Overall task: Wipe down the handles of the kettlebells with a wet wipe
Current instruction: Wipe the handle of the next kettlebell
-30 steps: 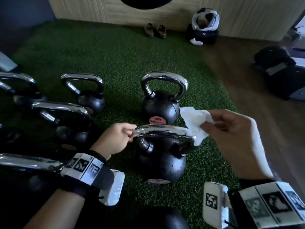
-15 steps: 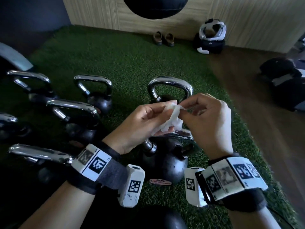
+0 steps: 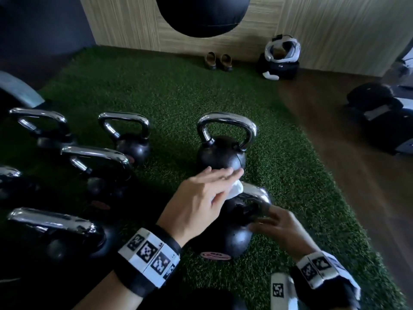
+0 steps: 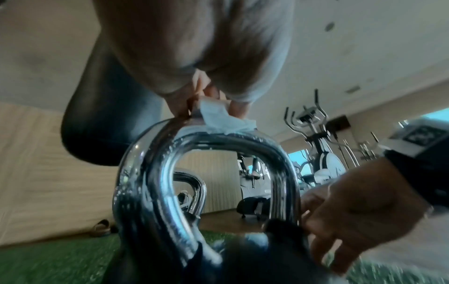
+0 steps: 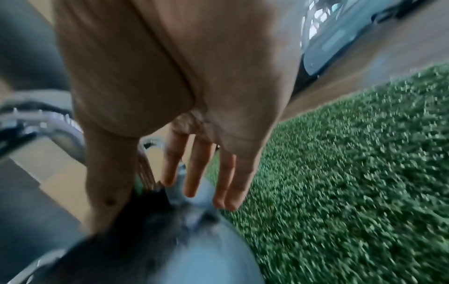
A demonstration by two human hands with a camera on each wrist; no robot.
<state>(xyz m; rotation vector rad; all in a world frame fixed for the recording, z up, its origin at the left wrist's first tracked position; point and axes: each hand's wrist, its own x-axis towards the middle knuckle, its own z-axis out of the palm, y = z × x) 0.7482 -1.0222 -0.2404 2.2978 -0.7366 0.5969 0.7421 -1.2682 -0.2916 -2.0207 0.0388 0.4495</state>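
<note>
From the head view, the left hand [image 3: 201,200] lies flat over the chrome handle [image 3: 254,192] of the nearest kettlebell [image 3: 225,238], fingers straight, pressing a white wipe [image 3: 235,189] onto the top of the bar. The right hand [image 3: 279,227] sits low at the right side of the same kettlebell, fingers extended against it. Another kettlebell [image 3: 221,153] stands just behind, and more stand in rows to the left on the green turf [image 3: 178,90].

The left wrist view shows the wipe [image 4: 223,120] pinned between the fingertips [image 4: 239,110] and the top of the handle [image 4: 206,146].

In the right wrist view, the hand's fingers [image 5: 196,169] are straight and apart, tips touching the black ball where the handle meets it; the picture is blurred.
</note>
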